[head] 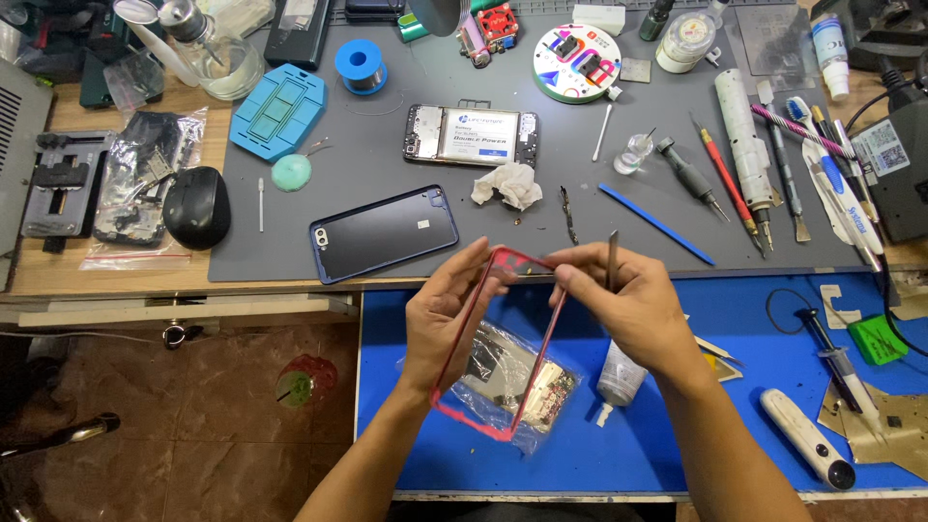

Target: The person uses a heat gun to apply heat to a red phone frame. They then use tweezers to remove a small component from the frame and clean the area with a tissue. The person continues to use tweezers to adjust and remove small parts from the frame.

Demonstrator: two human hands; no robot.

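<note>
Red phone frame (pixel 503 338) gripped by both hands' fingers (pixel 474 275); right apparently pinches tweezers (pixel 612 259).

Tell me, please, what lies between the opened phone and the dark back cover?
In the head view only bare grey mat lies between the opened phone and the back cover.

A person's two bare hands hold a thin red rectangular phone frame (pixel 503 338) above a blue tabletop (pixel 677 425). The left hand (pixel 447 319) cradles the frame's long left edge; the right hand (pixel 628 309) pinches its top corner and also holds a slim grey metal pry tool (pixel 612 259) upright. Beneath the frame lies a clear plastic bag with shiny metal parts (pixel 512 377). Farther back, on a grey work mat (pixel 406 184), rest a dark blue phone back cover (pixel 384 232), an opened phone showing its white battery (pixel 471 135) and a crumpled white tissue (pixel 508 184).
</note>
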